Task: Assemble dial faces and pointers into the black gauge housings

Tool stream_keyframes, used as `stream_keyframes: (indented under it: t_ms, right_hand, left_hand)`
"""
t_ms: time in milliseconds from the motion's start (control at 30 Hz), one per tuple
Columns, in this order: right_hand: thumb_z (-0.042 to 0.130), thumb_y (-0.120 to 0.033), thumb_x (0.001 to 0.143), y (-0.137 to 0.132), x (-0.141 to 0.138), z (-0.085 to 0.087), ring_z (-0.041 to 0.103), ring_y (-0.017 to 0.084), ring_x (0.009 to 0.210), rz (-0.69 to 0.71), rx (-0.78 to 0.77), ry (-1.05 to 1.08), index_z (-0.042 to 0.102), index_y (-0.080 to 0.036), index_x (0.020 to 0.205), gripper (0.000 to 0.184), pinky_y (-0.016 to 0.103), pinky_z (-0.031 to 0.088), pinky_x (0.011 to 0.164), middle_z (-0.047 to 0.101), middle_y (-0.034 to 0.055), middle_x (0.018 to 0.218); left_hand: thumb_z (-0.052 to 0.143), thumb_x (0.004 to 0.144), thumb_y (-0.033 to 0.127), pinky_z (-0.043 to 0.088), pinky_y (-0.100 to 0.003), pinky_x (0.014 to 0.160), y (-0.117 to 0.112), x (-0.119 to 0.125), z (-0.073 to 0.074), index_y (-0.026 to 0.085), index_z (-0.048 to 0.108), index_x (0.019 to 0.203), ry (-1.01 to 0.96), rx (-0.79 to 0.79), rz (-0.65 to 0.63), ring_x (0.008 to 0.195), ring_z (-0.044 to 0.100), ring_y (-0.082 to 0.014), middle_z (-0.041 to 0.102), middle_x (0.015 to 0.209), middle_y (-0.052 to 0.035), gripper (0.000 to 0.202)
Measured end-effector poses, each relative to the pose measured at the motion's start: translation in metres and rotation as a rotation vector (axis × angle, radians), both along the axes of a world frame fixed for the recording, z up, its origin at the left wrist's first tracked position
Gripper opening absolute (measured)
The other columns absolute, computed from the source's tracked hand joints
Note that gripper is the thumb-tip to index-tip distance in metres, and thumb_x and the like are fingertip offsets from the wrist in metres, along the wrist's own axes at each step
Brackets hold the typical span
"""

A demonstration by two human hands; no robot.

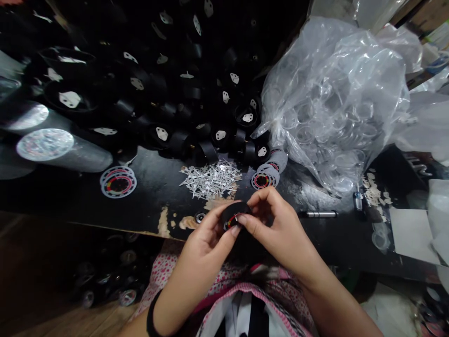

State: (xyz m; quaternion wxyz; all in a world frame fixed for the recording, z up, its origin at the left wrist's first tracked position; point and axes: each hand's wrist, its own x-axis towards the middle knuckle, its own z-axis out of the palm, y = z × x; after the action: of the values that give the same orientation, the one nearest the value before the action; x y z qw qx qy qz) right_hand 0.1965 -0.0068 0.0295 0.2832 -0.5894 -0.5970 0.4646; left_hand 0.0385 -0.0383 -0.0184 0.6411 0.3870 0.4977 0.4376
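Note:
Above my lap, by the table's front edge, a round black gauge (234,209) is held between both hands. Its dial face, with red and yellow marks, is partly covered by my thumbs. My left hand (206,243) grips the case from the left, thumb at the lower rim. The fingers of my right hand (275,220) curl at the right rim, closed, with the thumb over the dial. A small pale piece shows at that thumb tip; I cannot tell its kind. Just beyond lies a pile of small silver pointers (212,180).
Many black gauge cases (180,140) crowd the back. Printed dials lie at left (119,182) and right (262,180). A clear bag of transparent rings (329,103) stands at right, near a metal rod (320,214), a screwdriver (358,200) and white paper (414,234).

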Motion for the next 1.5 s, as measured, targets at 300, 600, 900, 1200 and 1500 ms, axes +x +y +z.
stream_keyframes:
  t_ms: [300,600,900,1200,1500]
  right_hand:
    - [0.056,-0.023,0.096,0.014,-0.002,-0.002,0.061,0.017,0.09,0.294,0.239,-0.32,0.064,-0.018,0.098,0.009,0.031,0.046,0.082,0.066,0.0033,0.094]
    - [0.048,-0.019,0.093,0.055,-0.034,-0.019,0.063,0.029,0.085,0.422,0.435,-0.985,0.065,-0.013,0.094,0.017,0.042,0.04,0.073,0.068,0.0113,0.092]
    - [0.061,-0.015,0.085,0.045,-0.022,-0.015,0.057,0.014,0.071,0.274,0.219,-0.503,0.06,-0.017,0.078,0.007,0.028,0.038,0.067,0.067,0.0016,0.081]
    - [0.06,-0.012,0.083,0.03,-0.015,-0.016,0.058,0.015,0.072,0.143,0.222,-0.352,0.057,-0.019,0.074,0.011,0.028,0.039,0.069,0.065,-0.0003,0.075]
    - [0.059,-0.016,0.086,0.02,-0.009,-0.014,0.057,0.015,0.075,0.113,0.261,-0.27,0.057,-0.019,0.076,0.011,0.029,0.042,0.073,0.063,-0.0005,0.076]
  left_hand:
    - [0.067,0.089,0.037,0.053,-0.024,0.094,-0.01,-0.031,-0.005,0.035,0.069,0.119,0.207,0.025,0.107,0.112,0.066,-0.0197,0.072,0.12,0.0018,0.03]
    - [0.079,0.079,0.026,0.061,-0.026,0.08,-0.002,-0.025,0.004,0.025,0.071,0.094,-0.324,-0.273,0.364,0.092,0.07,-0.0168,0.075,0.101,-0.0002,0.017]
    - [0.06,0.093,0.026,0.058,-0.044,0.093,0.015,-0.013,0.01,0.022,0.064,0.104,-0.643,-0.409,0.359,0.116,0.066,-0.0298,0.069,0.128,-0.0098,0.012]
    - [0.061,0.093,0.029,0.058,-0.044,0.093,0.018,-0.017,0.013,0.022,0.065,0.107,-0.686,-0.496,0.192,0.123,0.061,-0.0323,0.065,0.135,-0.0108,0.016]
    - [0.063,0.091,0.025,0.049,-0.043,0.108,0.013,0.0,0.02,0.022,0.075,0.1,-0.597,-0.35,0.323,0.123,0.062,-0.0262,0.075,0.115,-0.0065,0.015]
